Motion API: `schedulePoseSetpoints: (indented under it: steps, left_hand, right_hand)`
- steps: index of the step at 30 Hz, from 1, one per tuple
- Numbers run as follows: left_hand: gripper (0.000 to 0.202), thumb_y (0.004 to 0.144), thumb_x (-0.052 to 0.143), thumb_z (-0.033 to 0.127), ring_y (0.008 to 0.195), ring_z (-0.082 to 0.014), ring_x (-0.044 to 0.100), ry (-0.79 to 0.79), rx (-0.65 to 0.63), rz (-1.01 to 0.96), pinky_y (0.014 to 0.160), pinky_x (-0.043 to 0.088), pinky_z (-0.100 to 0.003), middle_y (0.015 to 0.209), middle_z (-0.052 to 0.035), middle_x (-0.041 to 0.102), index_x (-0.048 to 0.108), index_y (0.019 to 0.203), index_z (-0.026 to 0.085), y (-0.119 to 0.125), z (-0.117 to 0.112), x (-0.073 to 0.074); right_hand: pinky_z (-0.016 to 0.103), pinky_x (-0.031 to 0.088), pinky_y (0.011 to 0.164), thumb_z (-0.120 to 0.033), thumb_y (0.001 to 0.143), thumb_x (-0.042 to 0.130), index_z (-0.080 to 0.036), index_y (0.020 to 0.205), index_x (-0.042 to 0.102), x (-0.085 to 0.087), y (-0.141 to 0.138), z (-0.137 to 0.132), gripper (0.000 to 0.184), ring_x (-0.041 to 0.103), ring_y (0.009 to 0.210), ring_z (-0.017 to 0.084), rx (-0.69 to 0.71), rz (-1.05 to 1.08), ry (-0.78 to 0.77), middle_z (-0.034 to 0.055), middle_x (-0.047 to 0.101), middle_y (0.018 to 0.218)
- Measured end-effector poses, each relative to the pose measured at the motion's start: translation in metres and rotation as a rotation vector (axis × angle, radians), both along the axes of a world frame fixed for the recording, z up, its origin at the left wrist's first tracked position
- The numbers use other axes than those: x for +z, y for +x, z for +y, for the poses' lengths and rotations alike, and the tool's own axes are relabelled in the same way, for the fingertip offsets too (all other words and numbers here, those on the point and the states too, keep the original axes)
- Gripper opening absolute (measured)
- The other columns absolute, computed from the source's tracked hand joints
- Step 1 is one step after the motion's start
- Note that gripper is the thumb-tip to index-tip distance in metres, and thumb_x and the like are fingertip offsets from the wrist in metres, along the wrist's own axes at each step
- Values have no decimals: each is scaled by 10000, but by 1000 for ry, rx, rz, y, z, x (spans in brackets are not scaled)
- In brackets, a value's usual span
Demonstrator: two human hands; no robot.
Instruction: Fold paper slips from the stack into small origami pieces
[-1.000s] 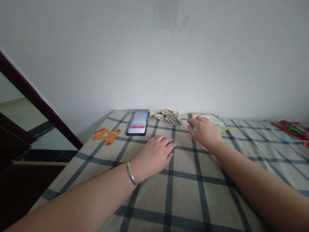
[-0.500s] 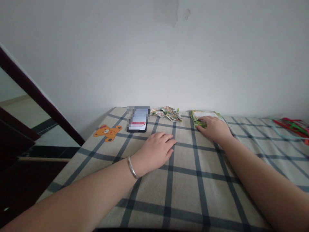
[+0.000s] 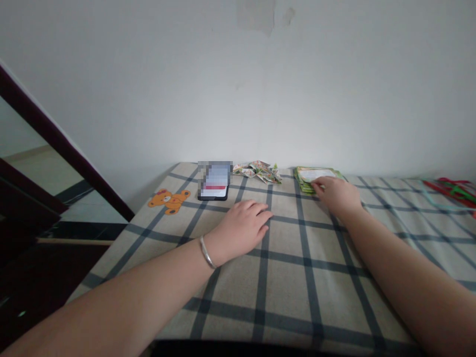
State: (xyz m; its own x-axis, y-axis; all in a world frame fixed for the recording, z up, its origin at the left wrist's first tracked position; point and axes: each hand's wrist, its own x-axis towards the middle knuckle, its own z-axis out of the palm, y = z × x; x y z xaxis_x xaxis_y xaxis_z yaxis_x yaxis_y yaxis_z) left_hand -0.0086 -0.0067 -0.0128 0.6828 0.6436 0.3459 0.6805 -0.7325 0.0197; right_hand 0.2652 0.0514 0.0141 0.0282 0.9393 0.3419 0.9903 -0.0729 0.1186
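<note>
My left hand (image 3: pixel 243 228), with a silver bangle at its wrist, lies flat on the checked cloth, fingers loosely spread and nothing in them. My right hand (image 3: pixel 339 196) is over the front right part of a stack of green-bordered paper sheets (image 3: pixel 305 174) near the wall. Its thumb and index finger are pinched together at the stack's front edge, on a sheet. My hand hides part of the stack. Left of the stack lies a heap of folded, printed paper pieces (image 3: pixel 256 170).
A phone (image 3: pixel 217 186) with a blurred screen rests at the back left. An orange teddy bear cut-out or print (image 3: pixel 169 201) is near the cloth's left edge. Red and green items (image 3: pixel 455 192) lie at the far right. A white wall (image 3: pixel 186 89) stands behind the checked cloth (image 3: pixel 286 292).
My right hand's fingers, spread over the paper stack before, have drawn together into a pinch at its front edge. My left hand stays in place. The view has shifted slightly.
</note>
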Motion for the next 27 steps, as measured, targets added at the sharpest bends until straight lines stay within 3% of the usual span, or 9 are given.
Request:
schedulePoseSetpoints:
  steps: [5, 10, 17, 21, 27]
  left_hand:
    - [305, 926, 501, 249, 1199, -233, 482, -1, -7, 5, 1004, 413, -413, 1272, -54, 569, 559, 1222, 207, 0, 0, 1]
    - [387, 913, 502, 258, 1203, -231, 489, -6, 27, -31, 1030, 400, -411, 1288, -89, 556, 479, 1288, 165, 1, -1, -1]
    - [584, 888, 518, 243, 1352, -261, 367, 12, 75, -67, 1091, 368, -417, 1497, -142, 321, 304, 1423, 143, 1, 0, -6]
    - [577, 879, 540, 251, 1343, -269, 383, 0, 73, -69, 1080, 384, -433, 1497, -141, 318, 334, 1412, 173, 1, 1, -5]
    - [392, 890, 542, 260, 1320, -268, 378, 55, 8, -23, 1090, 353, -439, 1395, -113, 458, 514, 1270, 170, 1, 0, 2]
  right_hand:
    - [297, 416, 660, -341, 926, 428, -229, 928, 709, 7, -9, -14, 302, 639, 932, 226, 126, -62, 56, 59, 721, 1020]
    - [276, 375, 602, -291, 932, 425, -186, 825, 663, 12, -33, -46, 281, 622, 917, 229, 268, -191, -14, 96, 706, 897]
    - [266, 353, 583, -215, 894, 480, -202, 814, 615, 6, -58, -77, 158, 628, 791, 189, 471, -125, -98, 38, 683, 814]
    - [258, 351, 587, -201, 871, 503, -208, 813, 621, 1, -59, -80, 132, 632, 758, 182, 558, -30, -67, 26, 684, 798]
    - [242, 411, 649, -193, 875, 517, -197, 861, 649, -7, -53, -79, 133, 627, 743, 155, 735, 165, -126, 24, 688, 809]
